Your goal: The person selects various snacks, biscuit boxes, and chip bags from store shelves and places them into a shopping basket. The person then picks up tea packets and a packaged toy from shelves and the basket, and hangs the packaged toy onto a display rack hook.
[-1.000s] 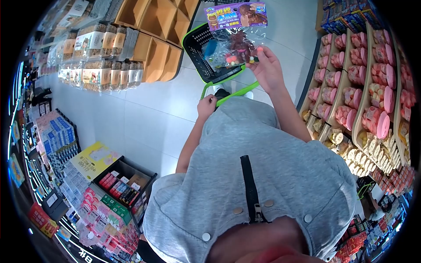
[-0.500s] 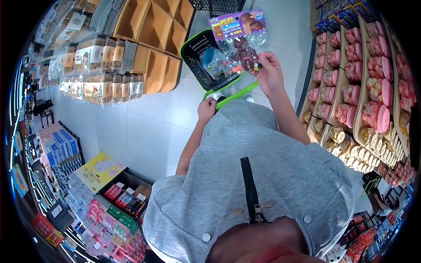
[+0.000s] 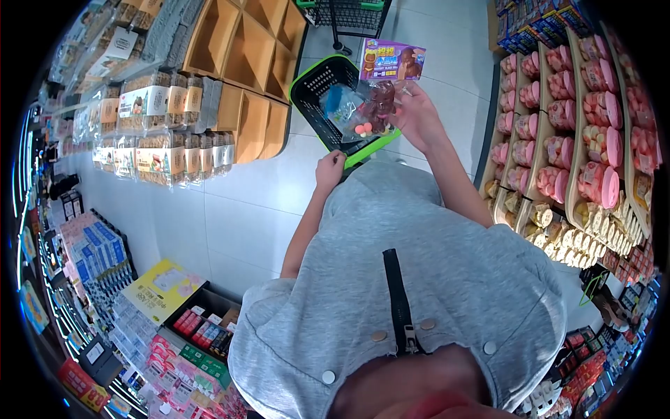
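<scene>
A clear bag with a purple header card, a toy bear packet [image 3: 392,61], hangs from my right hand [image 3: 419,115]. A brown bear figure and small coloured balls show inside it. My right fingers pinch the packet at its right side, over the shopping basket [image 3: 315,133]. The basket is black with a green rim, and in it lies another clear packet [image 3: 340,105] with blue on it. My left hand [image 3: 330,169] is closed round the basket's green handle at the near side; the palm side is hidden.
Wooden display bins [image 3: 251,56] stand close on the left, beside stacked packaged snacks [image 3: 157,101]. On the right are shelves of pink-lidded jars [image 3: 600,146]. A wheeled cart [image 3: 342,17] stands ahead. Boxed goods [image 3: 202,325] are at lower left, and a person [image 3: 607,304] is at far right.
My right hand has brought the toy bear packet lower and nearer the basket, its header card shifting right. The basket's handle has swung down toward its rim, and more of the cart shows.
</scene>
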`<state>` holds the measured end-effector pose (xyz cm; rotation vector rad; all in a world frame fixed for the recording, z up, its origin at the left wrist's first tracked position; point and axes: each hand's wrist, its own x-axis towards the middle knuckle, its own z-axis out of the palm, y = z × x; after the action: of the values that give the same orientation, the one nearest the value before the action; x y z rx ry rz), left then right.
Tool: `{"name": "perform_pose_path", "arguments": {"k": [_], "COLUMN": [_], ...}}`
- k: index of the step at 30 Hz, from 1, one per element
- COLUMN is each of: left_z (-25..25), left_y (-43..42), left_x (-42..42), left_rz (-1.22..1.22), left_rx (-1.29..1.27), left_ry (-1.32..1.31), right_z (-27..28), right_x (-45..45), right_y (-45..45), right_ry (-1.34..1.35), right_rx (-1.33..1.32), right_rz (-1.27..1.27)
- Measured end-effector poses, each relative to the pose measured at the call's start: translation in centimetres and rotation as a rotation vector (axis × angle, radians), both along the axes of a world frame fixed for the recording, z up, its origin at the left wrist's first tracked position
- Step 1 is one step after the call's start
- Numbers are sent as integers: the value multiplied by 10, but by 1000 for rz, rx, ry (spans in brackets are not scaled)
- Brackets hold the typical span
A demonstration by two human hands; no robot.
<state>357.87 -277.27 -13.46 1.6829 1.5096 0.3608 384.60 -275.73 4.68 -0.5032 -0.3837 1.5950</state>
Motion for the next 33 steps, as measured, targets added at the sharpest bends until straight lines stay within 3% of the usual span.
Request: {"name": "perform_pose_path", "arguments": {"k": [4,11,21,27,33], "left_z": [8,8,2,-6,-3], "left_y": [18,43,68,71,67], "left_x": [-8,-25,-33,-27,-22], "left_rz": [18,73,47,80,10], "left_rx": [-14,-26,15,31,-80], "left_ry": [4,-33,-68,-32,4], "right_z": [-12,3,14,6,-9], "right_x": [-18,-49,-74,-77,-61], "right_y": [12,30,37,38,44], "right_ry": [-164,-85,-363,-293,-62], "right_rx": [-65,-125,-118,-198,-199], "right_rz": [9,58,-140,-83,240]}}
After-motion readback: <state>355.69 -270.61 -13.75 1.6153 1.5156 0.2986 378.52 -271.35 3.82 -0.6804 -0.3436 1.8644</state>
